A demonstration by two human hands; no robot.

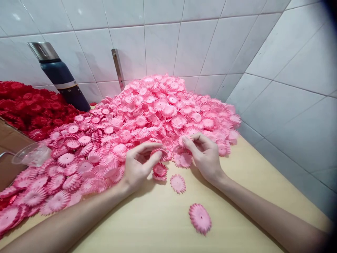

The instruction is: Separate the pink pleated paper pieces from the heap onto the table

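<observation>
My left hand (140,163) is closed around a dark-pink-edged fabric flower piece (160,154), held between thumb and fingers. Just below it, a deeper pink flower piece (159,170) rests on the table. Across from it, my right hand (204,156) pinches a pale pink flower piece (181,141) at the front of the big heap. Under those fingertips lies another pink flower piece (183,160). Two loose ones lie nearer me: a small pink flower piece (178,183) and a larger one with a dark fringed edge and centre hole (200,218).
A tall heap of pink flower pieces (158,109) spreads along the tiled wall (163,45). Red flower pieces (34,109) pile up at the left, beside a blue bottle (64,79). A clear plastic cup (34,154) and a cardboard box (10,147) stand at the left edge.
</observation>
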